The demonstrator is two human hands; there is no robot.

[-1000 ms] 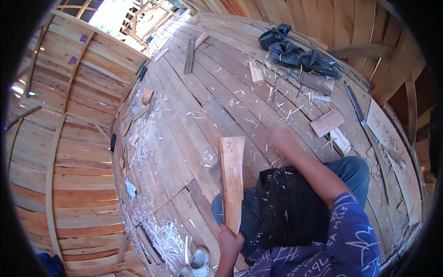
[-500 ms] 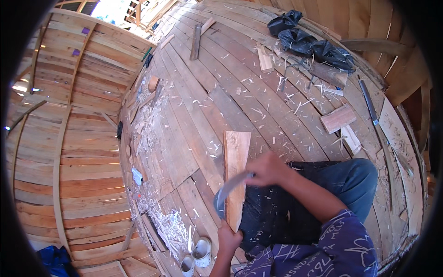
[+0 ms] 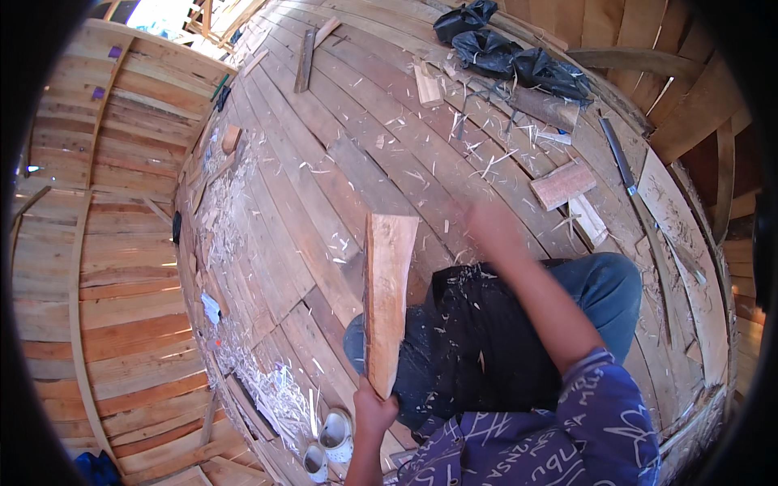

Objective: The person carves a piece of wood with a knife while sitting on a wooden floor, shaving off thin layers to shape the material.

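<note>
My left hand (image 3: 375,411) is closed round the lower end of a rough wooden plank piece (image 3: 388,300). The piece stands up in front of me, wider at its top, with a strip of bark-dark edge on its left side. Beside its upper right, my right hand (image 3: 491,229) is raised and smeared by motion. It looks closed like a fist, as it was round the machete's handle a moment ago. The machete's blade cannot be made out in the blur. My bent legs in blue trousers (image 3: 613,304), with dark cloth over the lap, lie close to the wood.
Shavings (image 3: 271,397) heap on the plank floor (image 3: 356,235) at left, near white clogs (image 3: 334,429). A reddish board offcut (image 3: 563,185), a handsaw-like long tool (image 3: 620,158) and black plastic bags (image 3: 519,65) lie to the right. A slatted wooden wall (image 3: 134,279) rises at left.
My right hand has swung up and away from the wood, and the machete blade no longer shows across it. My left hand keeps its grip. The whole view has shifted slightly.
</note>
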